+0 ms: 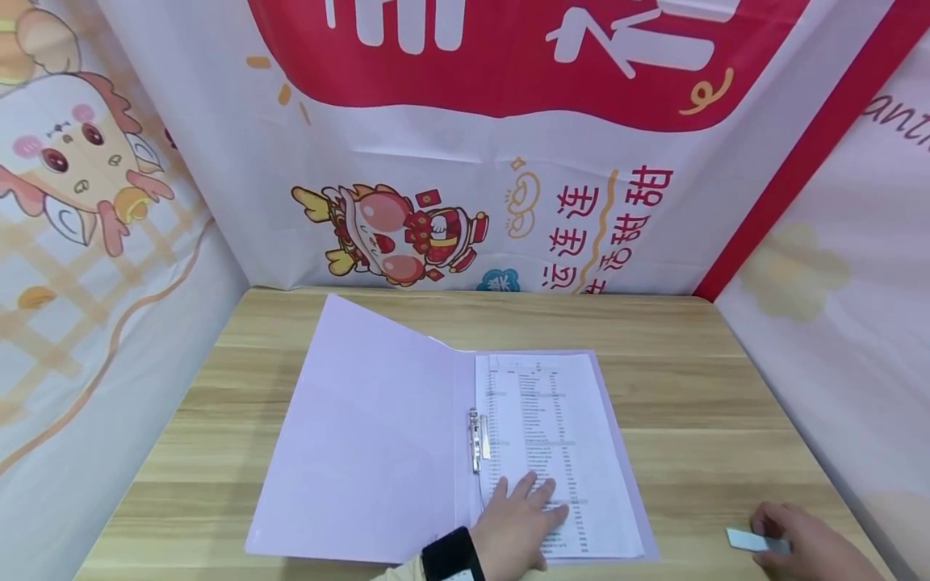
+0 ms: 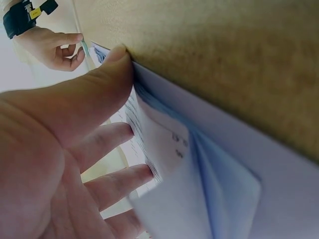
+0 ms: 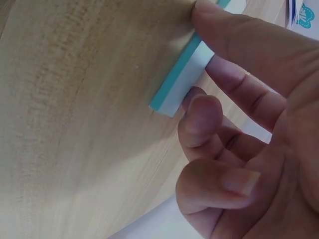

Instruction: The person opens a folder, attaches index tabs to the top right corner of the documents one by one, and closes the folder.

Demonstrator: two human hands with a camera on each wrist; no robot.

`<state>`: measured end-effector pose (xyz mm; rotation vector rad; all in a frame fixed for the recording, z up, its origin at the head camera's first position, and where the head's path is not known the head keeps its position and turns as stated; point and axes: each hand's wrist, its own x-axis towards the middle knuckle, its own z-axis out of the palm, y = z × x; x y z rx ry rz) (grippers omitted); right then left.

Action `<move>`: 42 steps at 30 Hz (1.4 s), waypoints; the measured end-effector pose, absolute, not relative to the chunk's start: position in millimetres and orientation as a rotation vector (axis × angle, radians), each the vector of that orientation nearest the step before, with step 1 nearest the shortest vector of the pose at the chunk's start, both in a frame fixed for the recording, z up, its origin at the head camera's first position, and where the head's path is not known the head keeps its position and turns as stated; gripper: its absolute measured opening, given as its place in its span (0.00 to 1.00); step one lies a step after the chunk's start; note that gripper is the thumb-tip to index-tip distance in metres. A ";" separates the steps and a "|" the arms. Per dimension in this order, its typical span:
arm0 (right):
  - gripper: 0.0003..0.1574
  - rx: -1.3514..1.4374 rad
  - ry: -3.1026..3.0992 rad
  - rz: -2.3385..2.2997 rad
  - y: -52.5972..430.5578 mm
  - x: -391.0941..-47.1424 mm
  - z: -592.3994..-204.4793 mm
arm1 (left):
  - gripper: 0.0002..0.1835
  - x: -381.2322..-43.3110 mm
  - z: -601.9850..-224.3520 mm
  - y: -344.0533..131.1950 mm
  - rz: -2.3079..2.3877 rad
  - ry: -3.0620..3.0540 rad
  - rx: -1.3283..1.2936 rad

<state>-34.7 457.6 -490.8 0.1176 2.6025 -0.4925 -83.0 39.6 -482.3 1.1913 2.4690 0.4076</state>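
A lilac folder [image 1: 370,452] lies spread out on the wooden table, its cover turned to the left. Printed sheets [image 1: 603,452] lie on its right side, beside a metal clip [image 1: 475,440] at the spine. My left hand [image 1: 516,524] rests on the lower part of the sheets with fingers spread. In the left wrist view its thumb [image 2: 112,67] is at the folder's edge and the sheet stack shows side-on. At the lower right, my right hand [image 1: 810,545] pinches a slim teal-and-white block [image 3: 187,74] between thumb and fingers, close over the table.
The wooden table [image 1: 697,420] reaches back to a printed cloth [image 1: 436,137] hanging behind it. More patterned cloth hangs at the left [image 1: 167,242] and right [image 1: 835,339] sides. A black watch [image 1: 452,555] is on my left wrist.
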 end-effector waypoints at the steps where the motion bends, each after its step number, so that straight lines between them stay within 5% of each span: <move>1: 0.20 0.118 2.604 -0.485 458.1 -34.4 -491.2 | 0.38 -82.9 -482.5 39.5 0.411 2.468 1.193; 16: 0.19 0.233 2.627 -0.484 452.0 -26.0 -488.6 | 0.38 -80.5 -485.3 39.5 0.416 2.462 1.193; 32: 0.09 -0.119 2.957 -0.449 432.1 -29.0 -466.3 | 0.39 -81.4 -486.8 40.7 0.360 2.509 1.233; 42: 0.11 -0.222 3.131 -0.420 396.6 -47.5 -442.9 | 0.37 -85.0 -480.2 41.4 0.303 2.585 1.230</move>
